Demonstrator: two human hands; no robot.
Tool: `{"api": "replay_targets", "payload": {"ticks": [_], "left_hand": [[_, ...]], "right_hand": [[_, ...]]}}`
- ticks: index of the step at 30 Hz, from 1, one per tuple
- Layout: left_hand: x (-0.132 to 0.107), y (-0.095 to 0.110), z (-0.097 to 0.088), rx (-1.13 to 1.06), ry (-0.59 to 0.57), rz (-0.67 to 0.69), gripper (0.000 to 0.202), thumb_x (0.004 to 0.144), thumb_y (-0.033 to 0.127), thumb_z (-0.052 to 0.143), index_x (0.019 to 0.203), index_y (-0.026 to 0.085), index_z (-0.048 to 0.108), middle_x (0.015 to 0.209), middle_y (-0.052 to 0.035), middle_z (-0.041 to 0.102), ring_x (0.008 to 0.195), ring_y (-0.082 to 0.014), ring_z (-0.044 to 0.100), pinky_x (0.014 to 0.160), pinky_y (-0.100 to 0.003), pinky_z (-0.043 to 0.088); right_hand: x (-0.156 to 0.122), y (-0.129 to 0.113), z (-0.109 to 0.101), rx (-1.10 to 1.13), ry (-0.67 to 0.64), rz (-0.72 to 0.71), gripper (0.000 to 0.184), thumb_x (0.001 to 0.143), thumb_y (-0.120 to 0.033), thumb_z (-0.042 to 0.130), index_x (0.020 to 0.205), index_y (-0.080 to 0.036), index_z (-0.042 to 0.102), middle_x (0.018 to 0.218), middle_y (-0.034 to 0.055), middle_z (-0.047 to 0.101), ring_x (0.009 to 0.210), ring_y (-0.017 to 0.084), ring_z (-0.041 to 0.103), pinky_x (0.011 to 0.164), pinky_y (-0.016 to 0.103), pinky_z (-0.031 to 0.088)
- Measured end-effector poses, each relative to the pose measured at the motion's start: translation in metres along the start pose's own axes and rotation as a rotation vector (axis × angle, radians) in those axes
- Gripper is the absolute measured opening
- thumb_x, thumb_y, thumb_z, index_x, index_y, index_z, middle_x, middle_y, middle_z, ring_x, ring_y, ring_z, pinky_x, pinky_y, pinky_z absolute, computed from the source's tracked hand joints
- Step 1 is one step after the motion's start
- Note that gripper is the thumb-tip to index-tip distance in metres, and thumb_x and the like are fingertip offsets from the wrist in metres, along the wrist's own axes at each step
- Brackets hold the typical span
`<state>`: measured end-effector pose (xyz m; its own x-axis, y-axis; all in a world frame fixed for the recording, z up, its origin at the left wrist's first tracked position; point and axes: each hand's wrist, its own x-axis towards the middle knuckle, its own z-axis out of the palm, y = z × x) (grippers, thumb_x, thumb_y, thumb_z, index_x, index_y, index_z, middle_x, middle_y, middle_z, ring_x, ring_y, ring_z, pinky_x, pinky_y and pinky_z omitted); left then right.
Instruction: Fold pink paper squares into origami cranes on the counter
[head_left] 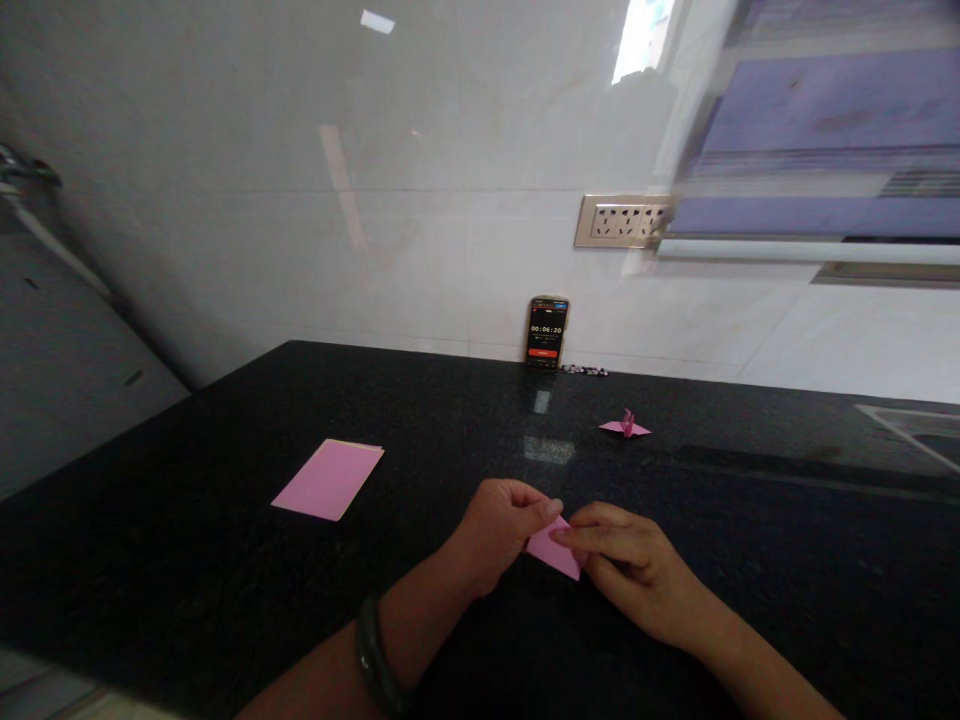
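Between my hands, just above or on the dark counter, is a folded piece of pink paper (553, 556). My left hand (504, 525) pinches its upper left part, with the thumb on top. From the other side my right hand (634, 560) grips the paper's right edge, its fingers bent and one fingertip lying on the surface. Parts of the folded paper are hidden under the fingers. Behind my right hand stands a pink origami crane (627, 426) with its wings spread. To the left lies a stack of pink paper sheets (330, 482) with a yellowish edge.
A phone (547, 333) showing a running timer leans against the tiled wall (337, 250), a beaded strap (585, 370) beside it. The black stone counter (420, 410) meets the wall. A socket panel (621, 221) is above, and a purple-fronted appliance or cabinet (825, 130) hangs at upper right.
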<state>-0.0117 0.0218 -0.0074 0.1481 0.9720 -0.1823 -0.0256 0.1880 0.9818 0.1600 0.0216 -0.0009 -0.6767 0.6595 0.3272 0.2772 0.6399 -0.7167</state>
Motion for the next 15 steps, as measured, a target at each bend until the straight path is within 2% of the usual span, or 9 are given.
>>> {"api": "replay_targets", "payload": {"ticks": [3, 5, 9, 15], "left_hand": [[-0.001, 0.003, 0.000, -0.006, 0.020, 0.026, 0.029, 0.063, 0.039, 0.061, 0.066, 0.011, 0.062, 0.059, -0.0019, 0.057, 0.050, -0.0089, 0.045, 0.049, -0.022, 0.033], [-0.001, 0.006, 0.000, -0.002, 0.042, 0.035, 0.027, 0.063, 0.038, 0.061, 0.065, 0.011, 0.062, 0.057, -0.0014, 0.056, 0.049, -0.0088, 0.045, 0.048, -0.022, 0.034], [-0.003, 0.009, 0.002, 0.043, 0.072, 0.052, 0.026, 0.063, 0.036, 0.060, 0.063, 0.010, 0.061, 0.055, -0.0009, 0.055, 0.048, -0.0085, 0.043, 0.047, -0.021, 0.032], [-0.005, 0.010, 0.002, 0.056, 0.069, 0.054, 0.024, 0.063, 0.035, 0.060, 0.062, 0.011, 0.061, 0.054, 0.0004, 0.052, 0.046, -0.0080, 0.041, 0.046, -0.021, 0.030]], "right_hand": [[0.002, -0.002, 0.008, 0.247, 0.165, 0.232, 0.016, 0.080, -0.019, 0.045, 0.093, -0.021, 0.055, 0.081, 0.0030, 0.056, 0.074, 0.013, 0.053, 0.064, 0.025, 0.043], [0.003, 0.000, 0.014, 0.424, 0.272, 0.385, 0.015, 0.081, -0.027, 0.044, 0.093, -0.020, 0.050, 0.074, 0.0006, 0.054, 0.064, 0.012, 0.052, 0.055, 0.022, 0.043], [0.004, 0.003, 0.016, 0.536, 0.166, 0.492, 0.021, 0.080, -0.034, 0.046, 0.071, -0.016, 0.051, 0.057, -0.0020, 0.050, 0.051, 0.009, 0.048, 0.048, 0.020, 0.040], [0.005, 0.003, 0.015, 0.530, 0.124, 0.548, 0.021, 0.075, -0.033, 0.054, 0.065, -0.015, 0.050, 0.049, -0.0043, 0.049, 0.043, 0.006, 0.043, 0.044, 0.018, 0.033]]}}
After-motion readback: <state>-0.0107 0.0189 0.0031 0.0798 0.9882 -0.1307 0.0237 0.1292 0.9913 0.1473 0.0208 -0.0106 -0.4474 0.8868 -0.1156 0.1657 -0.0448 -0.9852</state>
